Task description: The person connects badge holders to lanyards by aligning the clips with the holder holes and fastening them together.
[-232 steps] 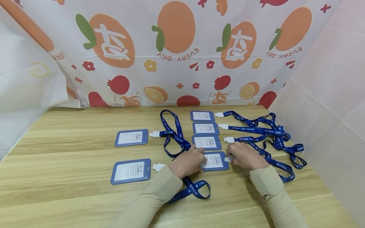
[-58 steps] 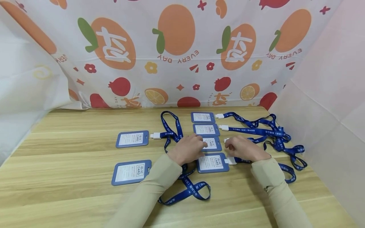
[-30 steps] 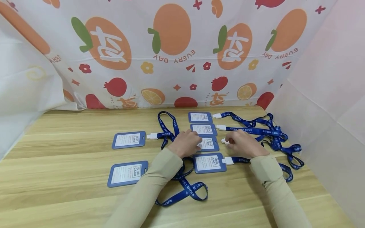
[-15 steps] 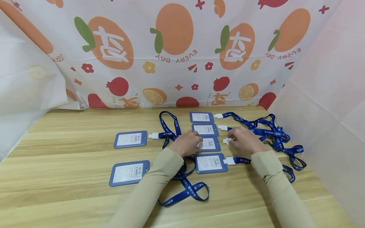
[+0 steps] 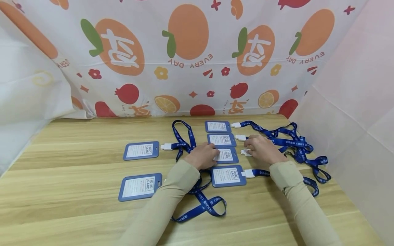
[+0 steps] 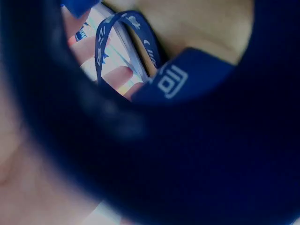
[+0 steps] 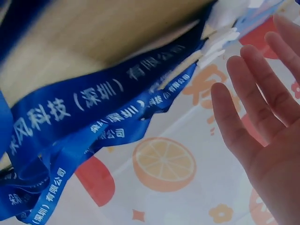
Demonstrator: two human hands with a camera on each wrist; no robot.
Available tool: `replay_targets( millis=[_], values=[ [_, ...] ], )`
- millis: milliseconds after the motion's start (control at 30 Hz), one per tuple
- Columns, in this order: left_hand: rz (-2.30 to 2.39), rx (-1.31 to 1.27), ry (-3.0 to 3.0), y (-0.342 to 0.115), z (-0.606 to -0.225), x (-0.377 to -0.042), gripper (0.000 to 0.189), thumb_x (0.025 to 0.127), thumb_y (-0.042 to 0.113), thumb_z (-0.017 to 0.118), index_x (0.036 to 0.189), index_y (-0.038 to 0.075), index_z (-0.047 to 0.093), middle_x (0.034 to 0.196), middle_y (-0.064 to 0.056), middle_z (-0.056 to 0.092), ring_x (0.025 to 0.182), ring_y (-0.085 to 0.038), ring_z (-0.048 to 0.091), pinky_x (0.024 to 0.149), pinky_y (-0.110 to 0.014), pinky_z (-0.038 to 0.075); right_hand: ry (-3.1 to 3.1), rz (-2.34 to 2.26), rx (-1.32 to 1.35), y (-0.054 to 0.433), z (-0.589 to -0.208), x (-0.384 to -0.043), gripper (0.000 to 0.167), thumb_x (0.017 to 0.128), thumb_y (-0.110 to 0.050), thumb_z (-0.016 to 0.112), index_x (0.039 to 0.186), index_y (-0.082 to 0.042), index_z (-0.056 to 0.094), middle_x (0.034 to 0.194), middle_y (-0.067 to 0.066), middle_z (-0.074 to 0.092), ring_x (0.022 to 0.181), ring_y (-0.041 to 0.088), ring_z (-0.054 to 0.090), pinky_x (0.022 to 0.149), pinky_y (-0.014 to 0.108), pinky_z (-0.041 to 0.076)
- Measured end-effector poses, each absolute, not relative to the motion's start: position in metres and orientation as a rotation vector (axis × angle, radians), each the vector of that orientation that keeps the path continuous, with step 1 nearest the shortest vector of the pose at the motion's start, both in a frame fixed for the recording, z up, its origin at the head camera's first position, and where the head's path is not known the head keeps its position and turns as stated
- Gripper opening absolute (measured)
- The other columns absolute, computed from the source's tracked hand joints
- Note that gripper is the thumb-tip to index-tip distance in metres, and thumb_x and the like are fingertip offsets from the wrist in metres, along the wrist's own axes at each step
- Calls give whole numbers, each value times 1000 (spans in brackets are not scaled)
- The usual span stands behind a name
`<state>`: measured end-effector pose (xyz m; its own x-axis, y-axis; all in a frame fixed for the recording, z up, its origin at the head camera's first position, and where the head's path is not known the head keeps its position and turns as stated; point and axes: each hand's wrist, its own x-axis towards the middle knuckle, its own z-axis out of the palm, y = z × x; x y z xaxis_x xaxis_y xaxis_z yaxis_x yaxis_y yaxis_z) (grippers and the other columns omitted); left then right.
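My left hand grips the left end of a blue badge holder, third from the back in the right column. In the left wrist view its fingertips lie on the card, partly behind a blue lanyard. My right hand is loosely spread beside the white clip of that holder's lanyard; the clip is apart from the slot. The right wrist view shows straight fingers and an open palm. In front, the nearest badge holder has a white clip at its slot.
Two more badge holders lie behind, the rearmost and the second. Blue lanyards tangle at the right. On the left lie two holders, one with a lanyard. A fruit-print cloth stands behind the wooden table.
Both hands have moved back from the nearest badge holder to the third. The nearest clip now sits free of the right hand. Over the last second, the right hand has lifted and loosened above the third clip.
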<state>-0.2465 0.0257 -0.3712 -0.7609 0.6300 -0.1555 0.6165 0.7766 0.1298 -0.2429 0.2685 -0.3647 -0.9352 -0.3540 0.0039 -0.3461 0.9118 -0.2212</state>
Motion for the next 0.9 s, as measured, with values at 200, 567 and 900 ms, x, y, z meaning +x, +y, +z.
replay_targets(
  millis=[200, 567, 900],
  values=[
    [91, 968, 2783, 26, -373, -245, 41, 97, 29, 72, 136, 17, 67, 137, -9, 59, 122, -27, 54, 103, -41, 47, 2975, -363, -632, 268, -371, -245, 20, 96, -5, 69, 115, -5, 77, 121, 14, 69, 116, 34, 62, 100, 53, 48],
    [65, 1010, 2790, 29, -380, -246, 39, 97, 29, 71, 135, 18, 68, 136, -9, 60, 121, -29, 54, 101, -41, 47, 2923, -295, -732, 266, -379, -247, 25, 95, 5, 65, 117, -3, 76, 124, 15, 69, 123, 36, 60, 102, 52, 46],
    [-20, 974, 2826, 33, -381, -245, 35, 99, 31, 68, 132, 19, 70, 138, -9, 57, 122, -31, 52, 101, -41, 48, 2973, -351, -723, 269, -381, -246, 25, 90, 5, 71, 114, -2, 75, 122, 17, 68, 121, 38, 59, 102, 53, 46]
  ],
)
